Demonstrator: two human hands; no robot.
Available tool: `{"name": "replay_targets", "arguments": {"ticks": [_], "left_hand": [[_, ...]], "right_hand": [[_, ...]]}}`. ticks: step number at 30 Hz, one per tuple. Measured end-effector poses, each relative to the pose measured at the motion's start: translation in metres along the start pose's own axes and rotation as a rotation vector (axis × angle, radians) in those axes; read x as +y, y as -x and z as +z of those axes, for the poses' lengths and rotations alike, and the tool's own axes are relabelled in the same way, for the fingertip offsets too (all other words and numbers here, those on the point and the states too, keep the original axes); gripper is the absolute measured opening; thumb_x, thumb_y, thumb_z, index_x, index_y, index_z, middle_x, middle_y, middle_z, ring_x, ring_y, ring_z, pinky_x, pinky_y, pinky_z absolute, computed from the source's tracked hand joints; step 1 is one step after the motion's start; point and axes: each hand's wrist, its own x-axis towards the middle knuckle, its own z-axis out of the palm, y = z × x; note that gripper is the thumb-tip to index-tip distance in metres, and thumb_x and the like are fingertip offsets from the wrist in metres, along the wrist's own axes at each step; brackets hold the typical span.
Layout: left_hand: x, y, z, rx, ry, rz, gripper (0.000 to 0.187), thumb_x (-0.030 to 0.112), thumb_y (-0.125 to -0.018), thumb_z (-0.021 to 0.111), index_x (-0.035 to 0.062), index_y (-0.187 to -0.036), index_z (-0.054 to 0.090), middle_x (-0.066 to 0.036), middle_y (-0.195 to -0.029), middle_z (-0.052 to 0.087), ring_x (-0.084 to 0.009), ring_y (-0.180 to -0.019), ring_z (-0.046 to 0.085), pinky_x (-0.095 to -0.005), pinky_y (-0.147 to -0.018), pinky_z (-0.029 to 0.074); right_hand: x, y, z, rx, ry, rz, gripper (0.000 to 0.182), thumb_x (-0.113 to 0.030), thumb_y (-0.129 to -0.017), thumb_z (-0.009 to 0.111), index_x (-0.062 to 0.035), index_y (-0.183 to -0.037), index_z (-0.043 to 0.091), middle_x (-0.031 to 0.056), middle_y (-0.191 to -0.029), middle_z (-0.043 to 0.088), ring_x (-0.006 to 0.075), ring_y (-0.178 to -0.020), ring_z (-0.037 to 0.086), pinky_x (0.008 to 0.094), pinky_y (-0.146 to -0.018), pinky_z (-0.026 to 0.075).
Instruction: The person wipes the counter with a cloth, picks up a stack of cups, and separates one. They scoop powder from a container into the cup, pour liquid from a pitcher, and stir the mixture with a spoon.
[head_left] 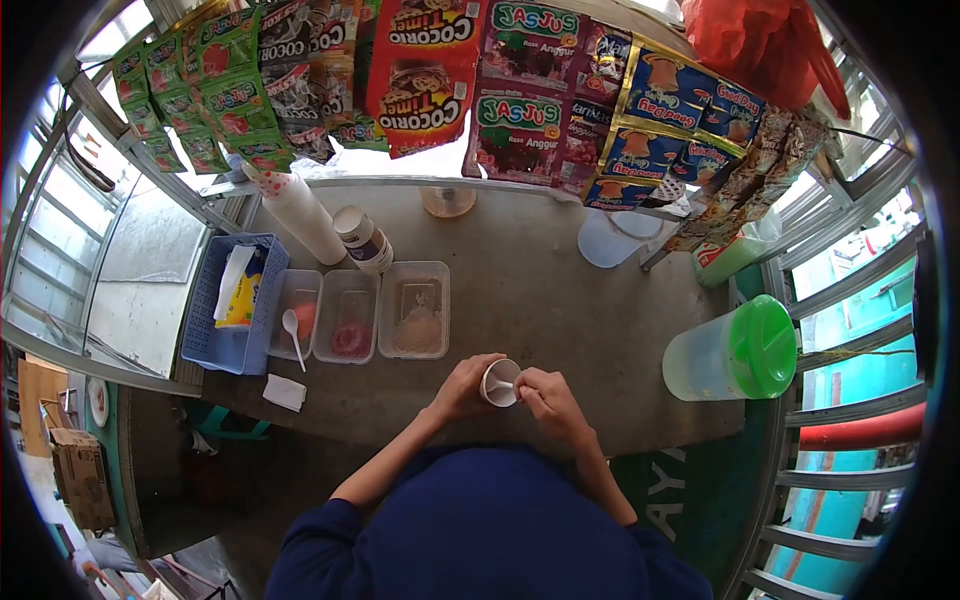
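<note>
Close to my body, over the counter's front edge, my left hand (pixel 466 386) is wrapped round a white cup (pixel 501 370) from its left side. The thumb and fingers of my right hand (pixel 545 402) pinch the handle of a white spoon (pixel 502 387), whose other end is inside the cup. What the cup contains is too small to make out. To the left are three clear plastic tubs: one with orange-pink powder (pixel 305 318), one with magenta powder (pixel 351 338) and one with pale brown powder (pixel 417 330). Another white spoon (pixel 294 335) lies across the leftmost tub.
A blue basket (pixel 205 345) holds a yellow tissue pack. Behind the tubs stand a tall stack of cups (pixel 300 220) and a lidded canister (pixel 362 240). A green-lidded water jug (pixel 695 358) is at the right. Drink sachets (pixel 420 75) hang overhead. The grey counter (pixel 600 330) has metal slats beside it.
</note>
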Motion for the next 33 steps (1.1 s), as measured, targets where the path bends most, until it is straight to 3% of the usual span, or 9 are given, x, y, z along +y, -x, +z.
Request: {"name": "replay_targets", "arguments": {"ticks": [8, 11, 14, 16, 22, 26, 28, 31, 33], "left_hand": [[0.003, -0.002, -0.001, 0.006, -0.008, 0.015, 0.072, 0.016, -0.057, 0.081, 0.0081, -0.121, 0.047, -0.011, -0.113, 0.058, -0.0307, -0.103, 0.057, -0.0401, -0.085, 0.045], [0.002, -0.003, -0.001, -0.003, -0.017, -0.002, 0.071, 0.017, -0.058, 0.081, 0.008, -0.12, 0.047, -0.011, -0.113, 0.058, -0.0307, -0.103, 0.057, -0.0401, -0.085, 0.045], [0.002, -0.003, -0.001, 0.006, -0.009, -0.001, 0.069, 0.018, -0.058, 0.082, 0.0064, -0.118, 0.05, -0.013, -0.111, 0.058, -0.0316, -0.102, 0.057, -0.04, -0.085, 0.047], [0.004, -0.003, -0.002, 0.016, -0.02, 0.009, 0.07, 0.019, -0.057, 0.082, 0.0065, -0.118, 0.05, -0.013, -0.111, 0.058, -0.0316, -0.102, 0.058, -0.0399, -0.085, 0.047], [0.001, -0.001, -0.001, -0.005, 0.008, -0.007, 0.073, 0.017, -0.057, 0.081, 0.008, -0.121, 0.047, -0.011, -0.114, 0.057, -0.0307, -0.104, 0.056, -0.0403, -0.086, 0.045], [0.001, -0.002, -0.001, -0.001, 0.003, -0.019, 0.073, 0.017, -0.057, 0.082, 0.0083, -0.121, 0.047, -0.012, -0.114, 0.057, -0.0306, -0.104, 0.056, -0.0401, -0.086, 0.045], [0.001, -0.002, -0.001, -0.002, 0.011, 0.004, 0.074, 0.017, -0.056, 0.082, 0.0085, -0.121, 0.047, -0.012, -0.114, 0.057, -0.0307, -0.104, 0.056, -0.04, -0.086, 0.045], [0.002, -0.003, -0.002, -0.006, -0.008, -0.008, 0.071, 0.019, -0.058, 0.082, 0.0064, -0.119, 0.049, -0.013, -0.114, 0.058, -0.0315, -0.104, 0.057, -0.0404, -0.087, 0.046], [0.001, -0.003, -0.002, -0.003, -0.007, -0.002, 0.071, 0.019, -0.058, 0.082, 0.0065, -0.119, 0.049, -0.013, -0.114, 0.058, -0.0315, -0.105, 0.057, -0.0404, -0.087, 0.046]], "right_hand": [[0.006, 0.0, 0.001, 0.004, -0.285, 0.098, 0.021, -0.02, -0.086, 0.044, -0.0044, -0.082, 0.058, 0.0085, -0.079, 0.058, 0.025, -0.072, 0.055, 0.0363, -0.077, 0.034], [0.003, -0.001, 0.0, 0.082, 0.023, -0.017, 0.02, -0.018, -0.085, 0.045, -0.0018, -0.08, 0.057, 0.0104, -0.076, 0.057, 0.0256, -0.067, 0.055, 0.0356, -0.072, 0.037], [0.004, -0.002, 0.001, 0.014, -0.286, 0.051, 0.018, -0.014, -0.084, 0.046, 0.0006, -0.079, 0.056, 0.0118, -0.072, 0.057, 0.0258, -0.063, 0.054, 0.0345, -0.065, 0.041], [0.002, -0.002, 0.002, 0.18, 0.052, -0.127, 0.017, -0.012, -0.083, 0.046, 0.0022, -0.077, 0.055, 0.0127, -0.069, 0.056, 0.026, -0.059, 0.053, 0.0335, -0.059, 0.042], [0.007, -0.003, 0.001, 0.068, -0.236, 0.005, 0.016, -0.012, -0.083, 0.046, 0.0014, -0.078, 0.055, 0.011, -0.07, 0.057, 0.0259, -0.061, 0.053, 0.0341, -0.06, 0.042], [0.013, -0.003, 0.002, 0.076, -0.074, -0.066, 0.017, -0.012, -0.083, 0.045, 0.0017, -0.079, 0.055, 0.0108, -0.07, 0.057, 0.026, -0.061, 0.053, 0.0346, -0.058, 0.042], [0.013, -0.003, 0.003, -0.002, -0.353, 0.029, 0.019, -0.015, -0.084, 0.044, -0.0007, -0.08, 0.056, 0.0096, -0.072, 0.057, 0.0249, -0.065, 0.054, 0.0351, -0.065, 0.04], [0.003, -0.001, 0.0, 0.049, 0.054, -0.013, 0.021, -0.019, -0.086, 0.043, -0.0035, -0.081, 0.057, 0.0078, -0.076, 0.058, 0.0239, -0.069, 0.055, 0.0355, -0.074, 0.036], [0.012, -0.002, 0.001, -0.011, -0.105, 0.022, 0.021, -0.019, -0.086, 0.043, -0.0044, -0.081, 0.057, 0.0074, -0.077, 0.059, 0.0237, -0.071, 0.055, 0.0354, -0.076, 0.035]]}}
